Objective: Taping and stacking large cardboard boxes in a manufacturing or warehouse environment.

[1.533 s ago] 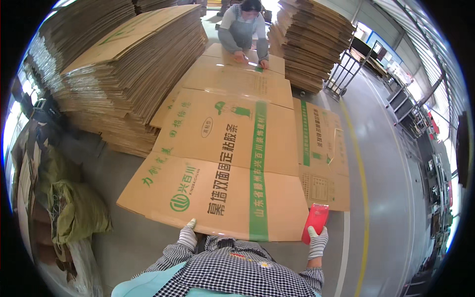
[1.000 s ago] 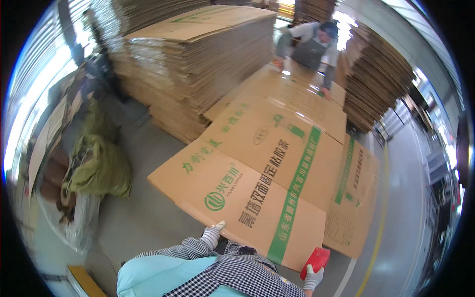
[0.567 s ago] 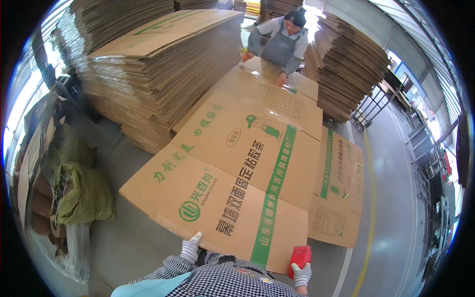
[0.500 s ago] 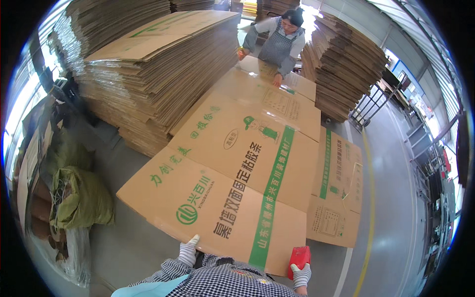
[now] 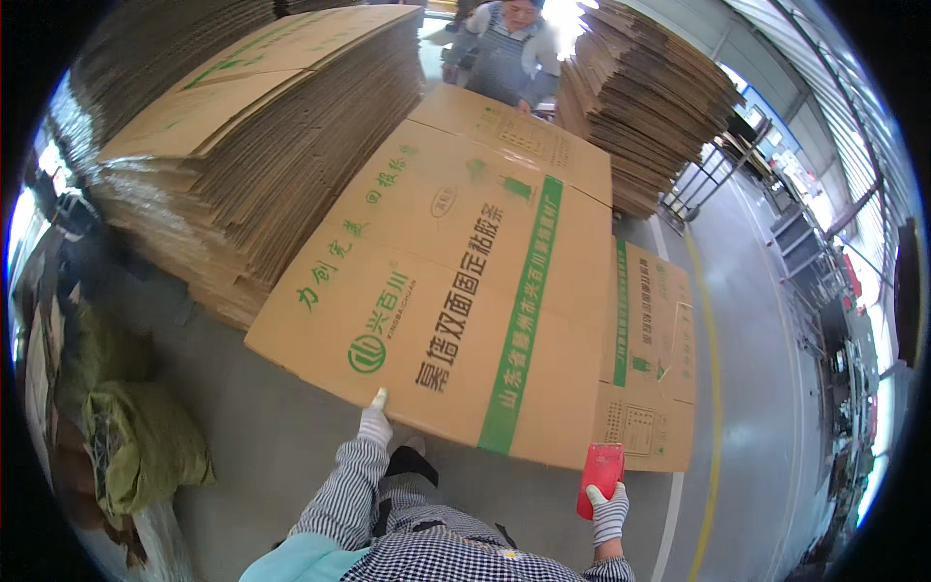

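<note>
A large flattened cardboard carton sheet [image 5: 456,281] lies tilted out over the grey concrete floor [image 5: 262,446], its near edge lifted. It is plain brown, printed with green and dark characters, a round green emblem near the low corner and one broad green stripe running its length; a fold line crosses it toward the far end. The left hand [image 5: 374,423], in a white knit glove, holds that near edge, its fingers curled up over the rim of the sheet. The right hand [image 5: 609,512], gloved the same way, is well apart from the sheet, down by the floor, and its fingers are closed around a small red flat object [image 5: 600,475] held upright. A second printed carton sheet [image 5: 652,349] lies flat on the floor just beside the lifted one, on the right, with its own green stripe.

Two tall stacks of flattened cartons stand about: one broad stack [image 5: 252,145] on the left, touching or nearly touching the lifted sheet's side, and one stack [image 5: 640,97] at the far right. Another person in an apron [image 5: 509,48] stands at the sheet's far end, between the stacks. A green sack [image 5: 145,446] slumps at the left. A yellow line [image 5: 713,388] runs along the floor at the right.
</note>
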Demonstrator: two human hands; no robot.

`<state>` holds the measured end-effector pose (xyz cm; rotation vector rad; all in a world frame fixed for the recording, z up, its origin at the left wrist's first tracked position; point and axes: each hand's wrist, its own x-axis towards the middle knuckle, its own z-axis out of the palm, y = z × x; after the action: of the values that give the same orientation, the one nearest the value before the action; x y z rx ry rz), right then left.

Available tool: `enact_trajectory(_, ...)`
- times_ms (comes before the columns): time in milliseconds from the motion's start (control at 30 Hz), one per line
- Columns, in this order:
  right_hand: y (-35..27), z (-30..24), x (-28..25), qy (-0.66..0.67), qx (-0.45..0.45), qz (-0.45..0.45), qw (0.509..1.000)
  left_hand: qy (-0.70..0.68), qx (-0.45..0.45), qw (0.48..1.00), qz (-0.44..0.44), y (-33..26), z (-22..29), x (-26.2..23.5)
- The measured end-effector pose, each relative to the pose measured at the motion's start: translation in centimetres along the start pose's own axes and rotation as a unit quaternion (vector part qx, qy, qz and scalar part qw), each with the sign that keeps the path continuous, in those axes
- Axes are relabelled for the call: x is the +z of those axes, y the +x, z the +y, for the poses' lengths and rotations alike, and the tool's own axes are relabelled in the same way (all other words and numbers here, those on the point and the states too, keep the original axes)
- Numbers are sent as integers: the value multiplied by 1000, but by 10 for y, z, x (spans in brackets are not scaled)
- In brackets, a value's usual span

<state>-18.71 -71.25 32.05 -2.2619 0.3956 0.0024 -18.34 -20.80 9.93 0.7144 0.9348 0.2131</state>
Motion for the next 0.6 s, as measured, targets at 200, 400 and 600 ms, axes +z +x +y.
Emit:
enact_trajectory(200, -8, -3, 5, 23, 40, 38, 998, -141, -113, 981, 64, 99, 1, 72)
enact_trajectory(400, -37, 45, -15, -51, 104, 106, 988, -130, -93, 987, 3, 114, 18, 55)
enact_trajectory(600, -48, 96, -19, 15, 180, 138, 974, -54, 54, 997, 2, 17, 57, 116)
